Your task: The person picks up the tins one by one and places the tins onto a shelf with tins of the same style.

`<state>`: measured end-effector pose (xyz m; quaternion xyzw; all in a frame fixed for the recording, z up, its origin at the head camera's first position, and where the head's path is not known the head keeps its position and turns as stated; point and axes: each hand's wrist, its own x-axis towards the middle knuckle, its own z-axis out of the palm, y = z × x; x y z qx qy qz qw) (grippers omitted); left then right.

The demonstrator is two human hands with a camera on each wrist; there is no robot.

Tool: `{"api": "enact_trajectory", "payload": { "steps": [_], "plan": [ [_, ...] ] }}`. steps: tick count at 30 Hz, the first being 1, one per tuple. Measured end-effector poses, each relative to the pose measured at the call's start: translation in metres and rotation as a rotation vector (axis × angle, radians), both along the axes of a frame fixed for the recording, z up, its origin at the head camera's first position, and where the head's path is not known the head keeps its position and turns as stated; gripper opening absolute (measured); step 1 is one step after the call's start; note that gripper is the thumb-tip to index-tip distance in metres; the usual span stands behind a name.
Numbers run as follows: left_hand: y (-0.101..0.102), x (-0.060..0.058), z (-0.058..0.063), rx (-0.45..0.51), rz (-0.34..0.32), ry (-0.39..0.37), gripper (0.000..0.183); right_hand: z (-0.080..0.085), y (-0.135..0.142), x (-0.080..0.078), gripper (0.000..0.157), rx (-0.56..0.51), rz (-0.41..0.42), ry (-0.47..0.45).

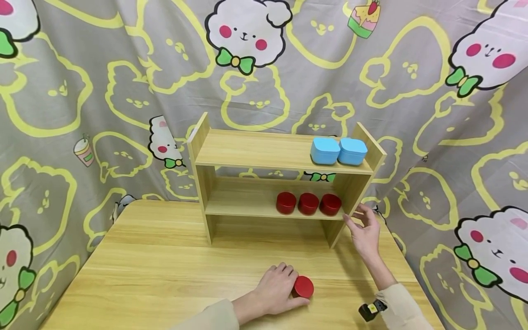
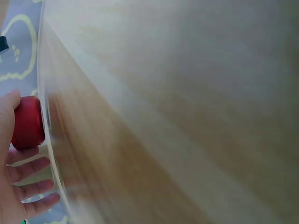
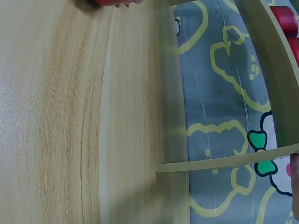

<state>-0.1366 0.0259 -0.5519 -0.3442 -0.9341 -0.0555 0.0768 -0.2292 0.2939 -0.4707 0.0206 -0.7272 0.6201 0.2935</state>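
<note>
On the table, my left hand [image 1: 277, 289] holds a small round red tin [image 1: 303, 288], thumb on its near side and fingers along the far side. In the left wrist view this red tin [image 2: 29, 122] sits between thumb and index finger, the other fingers spread out. My right hand [image 1: 366, 230] grips the right side panel of a wooden shelf [image 1: 264, 216], thumb at the panel's front edge and fingers bent behind it. Only a fingertip [image 3: 295, 182] of this hand shows in the right wrist view, beside the panel.
Three more red tins [image 1: 308, 204] line the right part of the middle shelf board. Two light blue lidded boxes [image 1: 325, 151] stand side by side on the top board, at the right. A patterned curtain [image 1: 255, 101] hangs behind the wooden table [image 1: 165, 256].
</note>
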Motion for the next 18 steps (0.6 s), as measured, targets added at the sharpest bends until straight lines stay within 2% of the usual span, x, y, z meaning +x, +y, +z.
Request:
{"api": "enact_trajectory", "payload": {
  "steps": [9, 18],
  "plan": [
    [-0.008, -0.002, 0.007, 0.047, 0.024, 0.025, 0.069, 0.002, 0.001, 0.001, 0.041, -0.004, -0.014, -0.012],
    [-0.02, -0.004, 0.015, 0.078, 0.102, 0.001, 0.072, 0.001, 0.0, 0.0, 0.042, -0.01, 0.012, 0.001]
  ]
}}
